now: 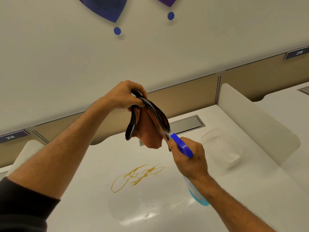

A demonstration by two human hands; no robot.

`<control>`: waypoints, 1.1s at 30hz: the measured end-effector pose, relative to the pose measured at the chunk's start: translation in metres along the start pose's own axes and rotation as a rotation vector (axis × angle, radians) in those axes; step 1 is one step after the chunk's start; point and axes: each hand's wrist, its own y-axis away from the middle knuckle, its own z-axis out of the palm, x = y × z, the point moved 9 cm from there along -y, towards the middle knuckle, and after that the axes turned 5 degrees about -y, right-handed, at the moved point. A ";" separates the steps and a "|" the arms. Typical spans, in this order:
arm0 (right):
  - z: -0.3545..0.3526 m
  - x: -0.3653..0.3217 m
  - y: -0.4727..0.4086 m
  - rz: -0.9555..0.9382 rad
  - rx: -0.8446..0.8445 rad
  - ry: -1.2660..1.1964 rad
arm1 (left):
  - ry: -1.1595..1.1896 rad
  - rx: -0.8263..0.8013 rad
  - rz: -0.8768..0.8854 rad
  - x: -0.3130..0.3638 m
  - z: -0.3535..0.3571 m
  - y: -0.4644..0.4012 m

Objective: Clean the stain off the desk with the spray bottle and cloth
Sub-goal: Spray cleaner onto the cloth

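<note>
Mostly hidden behind the right hand [189,158] gripping it, the spray bottle [198,195] points at the cloth [148,129] pinched by the left hand [123,96] above the stain [133,177] on the surface [167,206].

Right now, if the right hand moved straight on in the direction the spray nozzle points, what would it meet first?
Probably the cloth. The right hand aims the spray bottle up-left at it, nozzle almost touching the cloth, which hangs from the left hand.
</note>
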 end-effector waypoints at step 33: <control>0.007 0.008 -0.006 0.113 -0.090 -0.083 | -0.359 -0.352 -0.026 -0.040 0.047 0.006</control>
